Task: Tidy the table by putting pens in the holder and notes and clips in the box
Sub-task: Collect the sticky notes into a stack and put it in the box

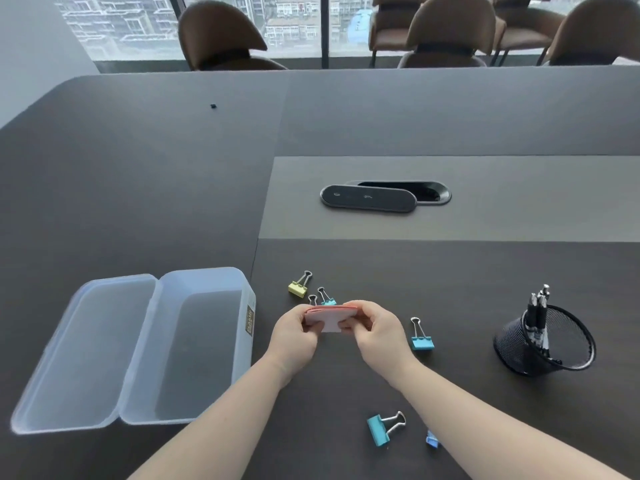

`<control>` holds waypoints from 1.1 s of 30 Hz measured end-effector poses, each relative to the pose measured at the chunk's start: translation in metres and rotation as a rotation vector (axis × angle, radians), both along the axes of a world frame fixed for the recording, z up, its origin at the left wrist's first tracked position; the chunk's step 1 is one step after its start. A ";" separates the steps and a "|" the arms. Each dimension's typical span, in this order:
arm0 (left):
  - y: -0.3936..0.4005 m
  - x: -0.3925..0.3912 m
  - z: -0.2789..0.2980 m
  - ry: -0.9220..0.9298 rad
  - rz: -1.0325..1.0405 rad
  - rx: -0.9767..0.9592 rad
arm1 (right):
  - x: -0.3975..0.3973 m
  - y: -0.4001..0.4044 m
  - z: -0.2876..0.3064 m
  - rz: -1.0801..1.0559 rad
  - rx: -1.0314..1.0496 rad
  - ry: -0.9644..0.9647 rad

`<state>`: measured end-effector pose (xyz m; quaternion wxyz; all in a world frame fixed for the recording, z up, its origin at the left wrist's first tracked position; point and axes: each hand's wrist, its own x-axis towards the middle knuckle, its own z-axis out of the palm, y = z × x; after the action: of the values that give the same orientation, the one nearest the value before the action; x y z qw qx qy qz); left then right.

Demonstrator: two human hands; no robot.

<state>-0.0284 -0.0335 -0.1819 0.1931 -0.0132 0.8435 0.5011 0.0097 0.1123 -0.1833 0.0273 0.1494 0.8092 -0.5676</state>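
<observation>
Both hands hold a pink pad of sticky notes [330, 318] just above the dark table, my left hand [294, 336] on its left end and my right hand [375, 332] on its right end. A clear plastic box [204, 344] lies open and empty to the left, its lid [81, 355] folded flat beside it. A black mesh pen holder [545, 344] with several pens stands at the right. Binder clips lie around: a yellow one [298, 287], a teal one [327, 299] behind the pad, a blue one [422, 341], a teal one [379, 429] and a blue one [432, 438] partly hidden by my right forearm.
A black oval cable hatch [384, 196] with its cover slid aside sits in the table's lighter centre panel. Brown chairs [221, 36] stand along the far edge before a window. A tiny dark speck [213, 106] lies far left.
</observation>
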 end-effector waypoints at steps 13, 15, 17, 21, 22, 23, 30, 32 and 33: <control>-0.132 -0.077 0.100 -0.037 0.192 -0.074 | -0.096 -0.126 0.088 0.122 -0.047 0.029; -0.148 -0.080 0.100 -0.011 0.223 -0.052 | -0.101 -0.140 0.087 0.104 -0.079 0.011; -0.160 -0.082 0.096 -0.008 0.230 0.006 | -0.104 -0.147 0.085 0.113 -0.099 -0.003; -0.179 -0.086 0.079 -0.089 0.261 -0.030 | -0.106 -0.141 0.078 0.043 -0.098 -0.005; -0.183 -0.086 0.073 -0.118 0.281 -0.082 | -0.107 -0.136 0.076 0.004 -0.089 0.011; -0.186 -0.086 0.066 -0.152 0.295 -0.139 | -0.106 -0.131 0.074 -0.036 -0.084 0.026; -0.172 -0.089 0.028 -0.244 0.205 -0.569 | -0.099 -0.088 0.050 -0.136 -0.060 -0.015; -0.162 -0.093 0.023 -0.239 0.137 -0.709 | -0.095 -0.077 0.042 -0.139 -0.052 -0.053; -0.158 -0.096 0.020 -0.228 0.110 -0.751 | -0.092 -0.070 0.038 -0.146 -0.049 -0.070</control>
<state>-0.1241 -0.1915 -0.1623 0.2403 -0.1837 0.9392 0.1624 -0.0826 0.0419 -0.1453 0.0176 0.2270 0.7806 -0.5821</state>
